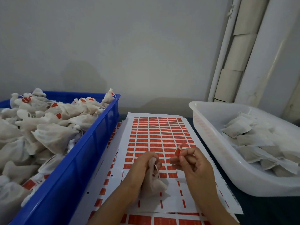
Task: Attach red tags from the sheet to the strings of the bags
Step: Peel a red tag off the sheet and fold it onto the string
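Left hand [142, 166] grips a white bag [154, 184] by its gathered neck, over the near half of the tag sheet [155, 132] mid-bench; the bag's string [157, 170] loops out by the fingers. Right hand [193, 164] pinches a red tag [177, 151] at its fingertips, held up just beside the bag's neck, apparently not yet on the string. Blue crate [90, 151] along the left edge holds tagged bags, white tray [215, 143] along the right edge holds untagged ones. Likely risks: the tag folds onto itself off the string because the loop is slack and partly hidden by the left fingers; adhesive catches a fingertip or the bag mesh; the dangling bag body drags over the sheet and lifts loose tags. More sheets lie stacked under the top one and could shift. Tag print is too small and blurred to read; no brand legible anywhere.
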`<state>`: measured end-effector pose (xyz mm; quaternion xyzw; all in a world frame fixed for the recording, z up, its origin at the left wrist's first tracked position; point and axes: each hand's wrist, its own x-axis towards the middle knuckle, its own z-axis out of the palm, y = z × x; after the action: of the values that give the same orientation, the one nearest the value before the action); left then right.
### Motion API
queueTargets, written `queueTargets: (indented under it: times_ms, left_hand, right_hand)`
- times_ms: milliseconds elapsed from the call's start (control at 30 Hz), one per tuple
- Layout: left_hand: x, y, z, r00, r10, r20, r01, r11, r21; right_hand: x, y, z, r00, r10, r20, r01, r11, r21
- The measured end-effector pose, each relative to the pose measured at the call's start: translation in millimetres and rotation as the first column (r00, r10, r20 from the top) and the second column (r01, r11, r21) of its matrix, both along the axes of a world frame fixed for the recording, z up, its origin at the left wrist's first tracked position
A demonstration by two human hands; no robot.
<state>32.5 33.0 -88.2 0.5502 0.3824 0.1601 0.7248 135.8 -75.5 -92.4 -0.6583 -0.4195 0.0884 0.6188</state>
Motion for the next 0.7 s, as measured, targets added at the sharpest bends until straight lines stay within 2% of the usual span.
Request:
queueTargets:
  times_ms: [67, 133, 200, 300, 567, 700]
  left_hand:
    - [0.2, -3.3, -2.2, 0.999, 0.041, -0.030, -0.037, 0.994, 0.103]
    - [0.1, -9.9, -1.5, 0.992, 0.121, 0.048, -0.128, 0.972, 0.199]
    - [-8.2, -16.0, -3.3, 0.986, 0.126, 0.108, -0.150, 0.955, 0.257]
    - [-6.0, -15.9, -4.9, 0.987, 0.120, 0.104, -0.147, 0.937, 0.316]
    - [-6.8, -13.8, -1.9, 0.967, 0.160, 0.197, -0.213, 0.933, 0.289]
    - [-7.3, -14.5, -0.6, 0.953, 0.176, 0.245, -0.238, 0.938, 0.251]
  right_hand:
    - [0.3, -0.3, -1.9, 1.000, 0.001, -0.003, -0.001, 1.000, -0.007]
    - [-0.2, -0.6, -2.9, 1.000, 0.000, 0.000, 0.000, 1.000, -0.008]
    - [-0.6, -0.8, -3.1, 1.000, -0.001, 0.007, 0.001, 1.000, -0.012]
    - [0.3, -0.8, -3.3, 1.000, -0.002, 0.002, 0.002, 1.000, 0.001]
    - [3.4, -1.6, -1.5, 1.000, 0.001, -0.004, -0.001, 0.999, 0.032]
    - [0.6, 1.4, -5.5, 0.999, 0.025, 0.035, -0.024, 0.999, -0.046]
